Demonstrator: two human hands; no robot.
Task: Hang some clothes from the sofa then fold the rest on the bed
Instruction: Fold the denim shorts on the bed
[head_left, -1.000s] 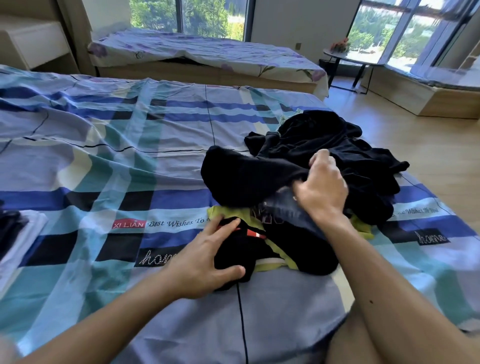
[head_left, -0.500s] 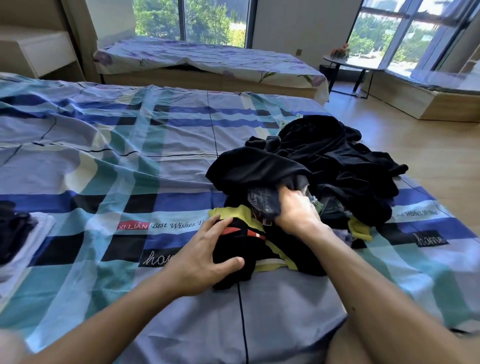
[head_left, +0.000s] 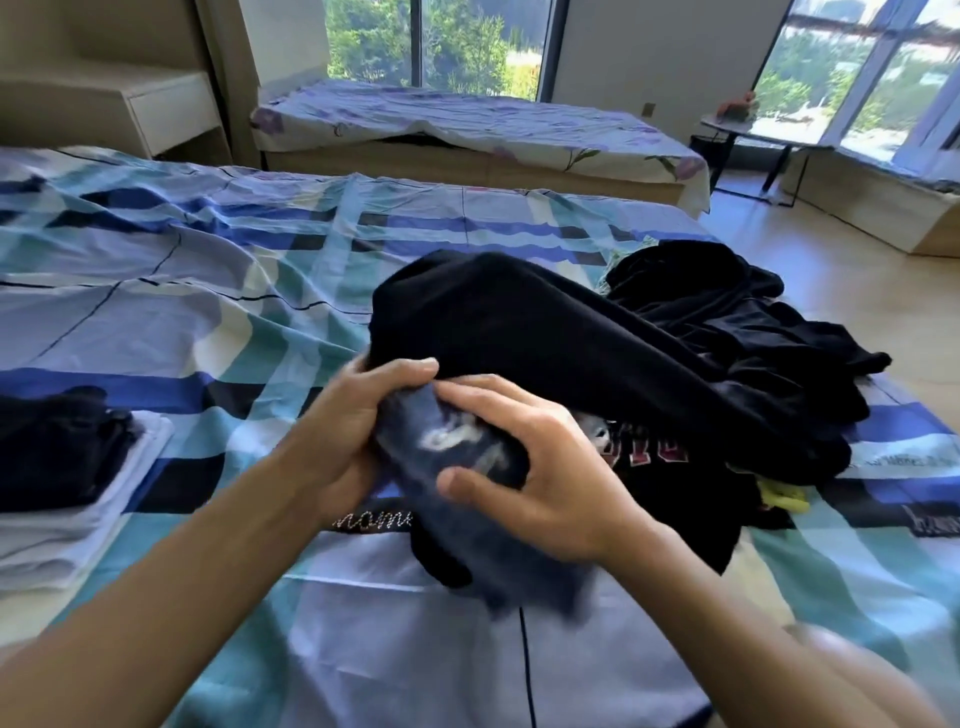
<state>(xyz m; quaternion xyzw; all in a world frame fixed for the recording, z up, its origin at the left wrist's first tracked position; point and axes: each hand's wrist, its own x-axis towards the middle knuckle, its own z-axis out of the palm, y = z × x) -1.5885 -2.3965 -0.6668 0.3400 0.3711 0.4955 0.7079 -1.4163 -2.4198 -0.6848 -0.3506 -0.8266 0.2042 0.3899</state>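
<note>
Both hands grip a dark blue garment over the near edge of the bed.

The left hand (head_left: 340, 447) curls round the left side of the dark blue garment (head_left: 483, 540), and the right hand (head_left: 540, 483) clamps it from the other side, fingers over the top and thumb on the front. The garment hangs blurred just above the checked bedsheet (head_left: 208, 291); it may be denim, though the blur leaves that unsure. A black garment (head_left: 519, 322) drapes over the hands and runs back to the pile of dark clothes (head_left: 737, 332) on the bed's right side, where a black shirt with red lettering (head_left: 649, 457) lies. A folded stack (head_left: 67, 483) sits at the left edge.
</note>
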